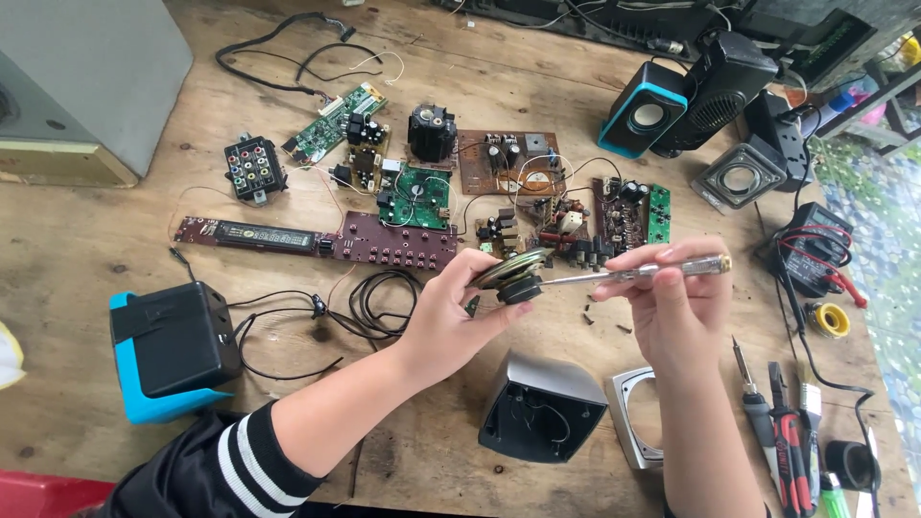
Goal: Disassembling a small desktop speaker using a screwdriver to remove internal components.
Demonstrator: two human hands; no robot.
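My left hand [449,309] holds a small round speaker driver [512,275] above the wooden table [86,240], its cone tilted and its black magnet facing down. My right hand [673,305] grips a screwdriver [641,274] with a clear handle, held level. Its metal tip touches the driver's magnet side. Below the hands lies an open grey speaker housing [540,406], beside its silver front frame [635,414].
Several circuit boards [422,197] lie across the middle of the table. A blue and black speaker box [171,350] with a cable sits at left, more speakers [645,108] at back right. Pliers and screwdrivers [787,432], a solder reel [828,319] and a multimeter [814,247] are at right.
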